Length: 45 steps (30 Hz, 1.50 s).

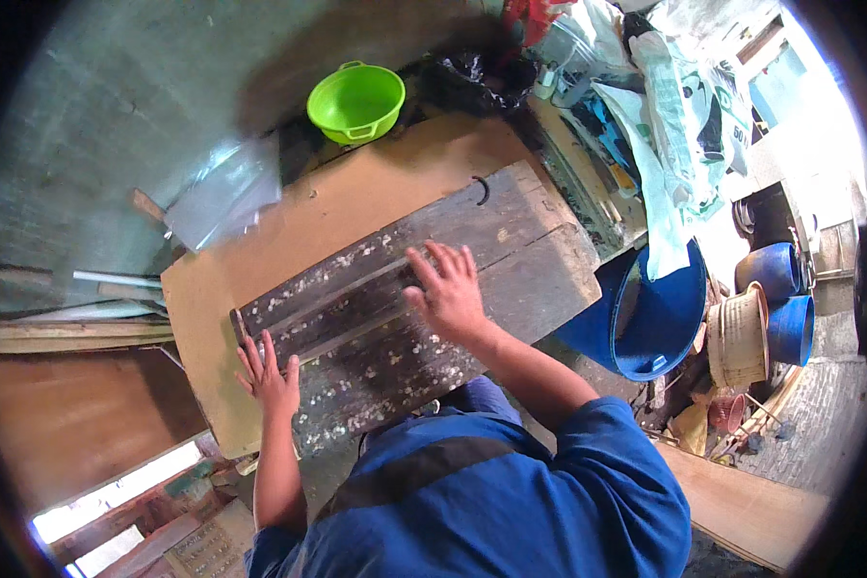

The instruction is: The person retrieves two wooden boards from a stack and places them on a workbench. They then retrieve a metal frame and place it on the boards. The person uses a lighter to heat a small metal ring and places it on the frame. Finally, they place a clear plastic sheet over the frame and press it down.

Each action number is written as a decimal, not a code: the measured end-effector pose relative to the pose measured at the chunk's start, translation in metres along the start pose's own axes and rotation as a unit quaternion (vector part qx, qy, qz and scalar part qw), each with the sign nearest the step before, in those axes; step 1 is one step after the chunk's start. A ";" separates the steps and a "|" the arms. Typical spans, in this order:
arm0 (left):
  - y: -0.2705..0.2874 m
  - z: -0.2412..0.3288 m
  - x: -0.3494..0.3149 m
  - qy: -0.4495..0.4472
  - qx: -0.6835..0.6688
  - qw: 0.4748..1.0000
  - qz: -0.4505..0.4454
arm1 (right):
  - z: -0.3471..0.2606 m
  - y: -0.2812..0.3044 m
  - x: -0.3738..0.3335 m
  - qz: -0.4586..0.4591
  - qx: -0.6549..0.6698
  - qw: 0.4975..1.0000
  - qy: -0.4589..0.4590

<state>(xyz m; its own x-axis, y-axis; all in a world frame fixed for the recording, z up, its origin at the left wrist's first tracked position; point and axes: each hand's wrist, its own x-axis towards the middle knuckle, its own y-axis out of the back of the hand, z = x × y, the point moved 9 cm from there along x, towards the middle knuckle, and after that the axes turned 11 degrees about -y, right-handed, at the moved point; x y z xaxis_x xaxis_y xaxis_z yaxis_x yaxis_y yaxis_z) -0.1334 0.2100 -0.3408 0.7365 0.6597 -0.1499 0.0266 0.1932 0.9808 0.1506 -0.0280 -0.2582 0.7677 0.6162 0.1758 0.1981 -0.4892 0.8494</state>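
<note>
A dark, worn wooden board (539,279) speckled with pale flakes lies at a slant before me, on top of a light brown sheet (197,308). On the board's left end rests my left hand (275,382), its fingers apart and nothing in it. Over the middle of the board my right hand (450,297) is spread with the palm down; whether it presses on the wood I cannot tell. A long straight strip or groove (342,306) runs along the board between the hands. Near its far edge is a small dark curved piece (483,191).
Beyond the sheet stands a lime green basin (356,104) with handles, beside a black plastic bag (477,82). A large blue drum (657,313) is close to the board's right end. Plastic sacks (679,125) are piled at the far right, wooden planks (77,332) at the left.
</note>
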 end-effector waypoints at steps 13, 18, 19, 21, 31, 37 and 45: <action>-0.001 0.050 -0.013 0.047 0.020 0.999 0.021 | 0.391 0.148 0.000 0.173 -0.202 0.863 -0.429; -0.009 0.052 -0.019 0.059 -0.011 0.996 0.068 | 0.430 0.155 0.010 0.140 -0.219 0.851 -0.456; -0.010 0.053 -0.019 0.064 -0.017 0.995 0.068 | 0.436 0.154 0.011 0.126 -0.221 0.850 -0.462; -0.011 0.053 -0.021 0.070 -0.025 0.995 0.070 | 0.440 0.152 0.018 0.114 -0.231 0.850 -0.460; -0.003 0.071 -0.027 0.068 -0.054 0.994 0.067 | 0.450 0.148 0.031 0.058 -0.223 0.870 -0.436; 0.008 0.110 -0.032 -0.008 -0.013 0.998 0.055 | 0.481 0.137 0.036 0.060 -0.176 0.896 -0.404; -0.015 0.146 -0.050 -0.076 -0.031 0.996 0.025 | 0.471 0.150 0.017 0.156 -0.100 0.902 -0.390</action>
<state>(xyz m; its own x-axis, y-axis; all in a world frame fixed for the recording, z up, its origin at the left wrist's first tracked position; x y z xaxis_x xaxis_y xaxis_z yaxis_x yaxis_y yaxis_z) -0.0720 0.0675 -0.3292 0.8303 0.5522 -0.0761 -0.0504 0.2104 0.9763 0.4803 -0.3818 -0.3617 0.9777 -0.1918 0.0859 -0.1569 -0.3941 0.9056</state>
